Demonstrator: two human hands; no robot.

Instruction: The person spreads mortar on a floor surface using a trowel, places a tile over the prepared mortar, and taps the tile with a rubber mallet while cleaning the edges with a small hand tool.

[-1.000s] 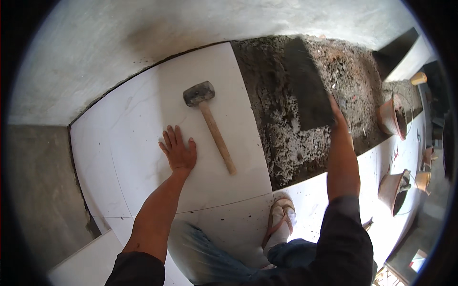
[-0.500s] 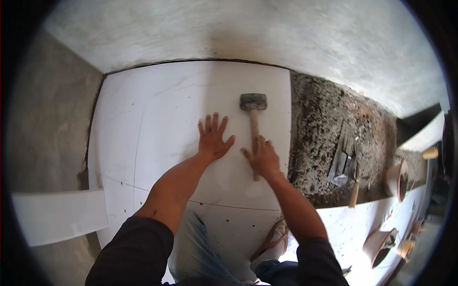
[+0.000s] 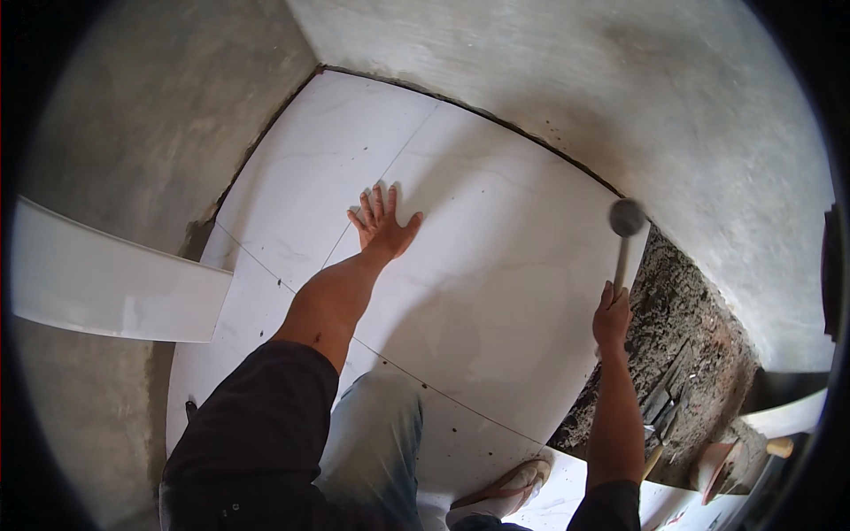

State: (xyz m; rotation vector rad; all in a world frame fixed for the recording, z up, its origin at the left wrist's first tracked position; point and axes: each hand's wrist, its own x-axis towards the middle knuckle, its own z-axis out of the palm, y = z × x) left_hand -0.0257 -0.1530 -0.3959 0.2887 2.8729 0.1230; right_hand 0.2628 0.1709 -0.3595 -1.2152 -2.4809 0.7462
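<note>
My left hand (image 3: 385,228) lies with fingers spread on a large white floor tile (image 3: 513,274), close to the thin joint between it and the tile on its left. My right hand (image 3: 611,319) grips the wooden handle of a mallet (image 3: 626,218). The mallet's dark head is over the tile's far right corner, near the wall; whether it touches the tile I cannot tell. Beyond the tile's right edge lies a strip of rough grey mortar (image 3: 677,296).
A trowel (image 3: 666,403) rests on the mortar, with a reddish bucket (image 3: 714,467) beyond it. From the left, a white slab (image 3: 124,276) juts over the tiled floor. Bare grey walls (image 3: 567,80) meet at the far corner. My sandalled foot (image 3: 513,485) stands on the tiles.
My view has turned. The mallet has moved from the tile's middle right to its far right corner, in my right hand. My left hand now lies nearer the joint on the left.
</note>
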